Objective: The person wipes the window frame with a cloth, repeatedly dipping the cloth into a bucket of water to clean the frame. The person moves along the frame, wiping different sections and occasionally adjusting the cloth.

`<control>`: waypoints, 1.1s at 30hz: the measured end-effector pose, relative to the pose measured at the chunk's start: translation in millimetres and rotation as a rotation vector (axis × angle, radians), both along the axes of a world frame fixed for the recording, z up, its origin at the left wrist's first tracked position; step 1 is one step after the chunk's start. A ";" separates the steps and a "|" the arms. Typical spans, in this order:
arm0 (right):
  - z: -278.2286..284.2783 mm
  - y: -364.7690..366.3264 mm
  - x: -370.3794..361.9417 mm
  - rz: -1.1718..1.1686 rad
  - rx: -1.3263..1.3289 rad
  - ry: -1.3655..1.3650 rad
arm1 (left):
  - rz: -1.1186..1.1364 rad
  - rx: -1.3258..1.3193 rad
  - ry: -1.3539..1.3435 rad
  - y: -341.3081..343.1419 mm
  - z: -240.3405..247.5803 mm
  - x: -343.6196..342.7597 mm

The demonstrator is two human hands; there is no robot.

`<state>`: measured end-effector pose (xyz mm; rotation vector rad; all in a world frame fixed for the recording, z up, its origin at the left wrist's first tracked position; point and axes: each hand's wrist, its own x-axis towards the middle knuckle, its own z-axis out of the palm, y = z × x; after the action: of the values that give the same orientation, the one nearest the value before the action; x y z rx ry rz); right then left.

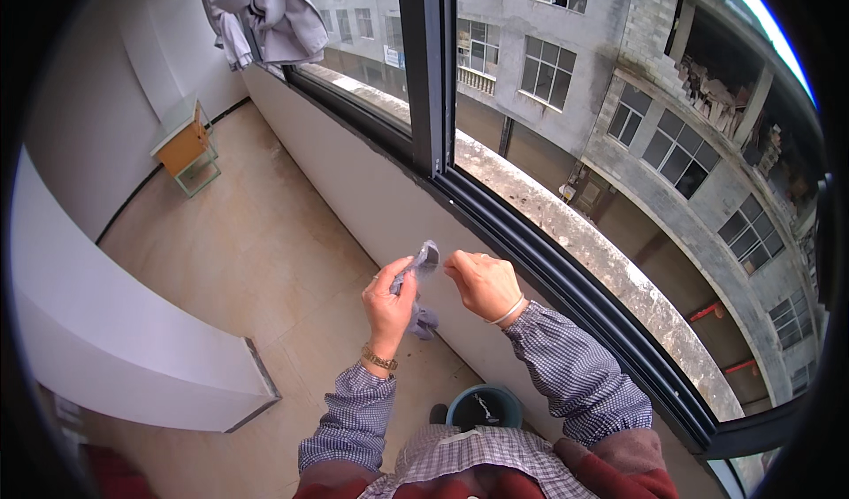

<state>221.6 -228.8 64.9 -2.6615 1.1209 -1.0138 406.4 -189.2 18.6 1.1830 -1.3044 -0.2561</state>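
Note:
My left hand is closed around a small bunched grey-purple cloth. One end of it sticks up past my fingertips, and another part hangs below. Its exact kind cannot be made out. Just right of the raised end, my right hand is pinched, thumb against fingers, close to the cloth. Whatever it pinches, if anything, is too small to name. Both hands are held up in front of the low wall beneath the window.
Below me stands a teal bucket with something whitish inside. To the right runs a dark window frame above a low white wall. Grey laundry hangs at upper left. A small wooden desk stands far left; a white pillar is nearer.

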 end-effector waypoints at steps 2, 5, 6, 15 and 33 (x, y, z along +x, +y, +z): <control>-2.8 18.1 -13.3 -0.024 0.191 0.090 | 0.025 -0.014 -0.030 14.8 -3.9 18.1; -7.8 44.2 -9.8 -0.096 0.219 -0.258 | 0.028 0.037 0.005 40.4 -9.5 26.5; -11.2 57.1 -5.4 -0.112 0.226 -0.405 | 0.034 0.046 0.006 51.2 -11.2 24.9; -49.2 92.2 28.1 -0.179 0.297 -0.360 | 0.120 0.162 0.120 91.1 -10.1 -2.7; -58.1 119.5 -23.1 -0.223 0.543 -0.452 | -0.280 0.381 0.627 92.8 -10.0 -49.5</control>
<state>198.4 -109.2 6.8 -1.8098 1.3576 -1.0755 356.9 -96.4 8.6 1.0978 -0.8736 -1.0312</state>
